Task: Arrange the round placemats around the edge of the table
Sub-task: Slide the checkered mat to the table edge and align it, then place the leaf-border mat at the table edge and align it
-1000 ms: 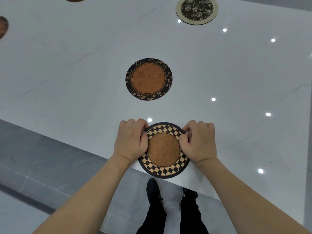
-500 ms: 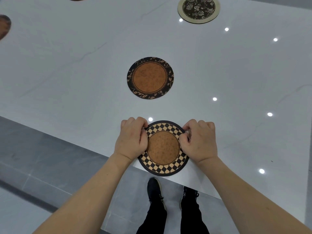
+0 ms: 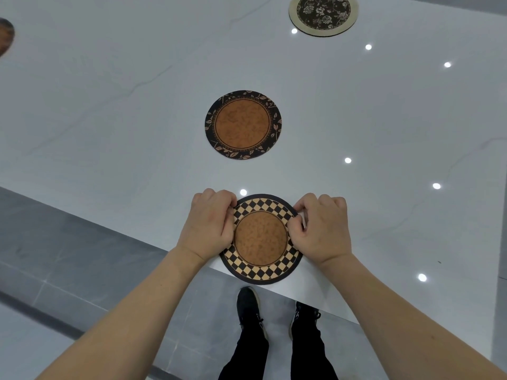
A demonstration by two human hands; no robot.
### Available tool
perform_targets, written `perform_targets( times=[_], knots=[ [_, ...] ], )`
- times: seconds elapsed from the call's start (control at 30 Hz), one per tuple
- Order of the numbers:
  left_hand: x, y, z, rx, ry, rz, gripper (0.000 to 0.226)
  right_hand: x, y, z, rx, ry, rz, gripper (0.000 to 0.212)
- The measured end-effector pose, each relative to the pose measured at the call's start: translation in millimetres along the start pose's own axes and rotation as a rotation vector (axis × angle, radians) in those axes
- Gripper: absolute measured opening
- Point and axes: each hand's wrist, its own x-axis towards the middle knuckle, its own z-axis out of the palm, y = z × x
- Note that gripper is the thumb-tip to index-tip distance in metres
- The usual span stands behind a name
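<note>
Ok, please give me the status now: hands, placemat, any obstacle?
Left hand and right hand pinch checkered placemat by its sides. Near rim overhangs table edge. Leaf-border placemat beyond, apart. Nothing in the way.

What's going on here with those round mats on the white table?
A person is setting out placemats. Both the left hand and the right hand grip the sides of a round cork placemat with a black-and-tan checkered border, which sits at the near edge of the glossy white table, slightly overhanging it. A leaf-bordered cork placemat lies nearer the table's middle, and a dark floral placemat sits farther away.
</note>
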Motion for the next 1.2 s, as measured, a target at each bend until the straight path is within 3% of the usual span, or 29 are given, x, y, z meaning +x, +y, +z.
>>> perform_targets(
  times=[0.37, 0.47, 0.67, 0.87, 1.03, 1.2],
  knots=[
    [-1, -1, 4, -0.023, 0.065, -0.006, 0.011, 1, -1, -2, -0.014, -0.031, 0.003, 0.020],
    [1, 1, 1, -0.018, 0.070, -0.031, 0.014, 2, 0, -4, 0.082, -0.030, 0.036, 0.024],
    [29, -16, -23, 0.037, 0.188, -0.102, 0.023, 34, -12, -6, 0.205, 0.124, 0.099, 0.023],
    [102, -40, -39, 0.127, 0.224, -0.212, 0.040, 134, -35, 7, 0.069, 0.112, 0.125, 0.052],
    [158, -55, -33, 0.252, 0.097, -0.211, 0.061, 163, -38, 26, -0.084, 0.156, 0.080, 0.048],
    [162, -55, -25, 0.222, 0.174, -0.152, 0.051, 162, -36, 22, -0.003, 0.145, 0.074, 0.044]
  ],
)
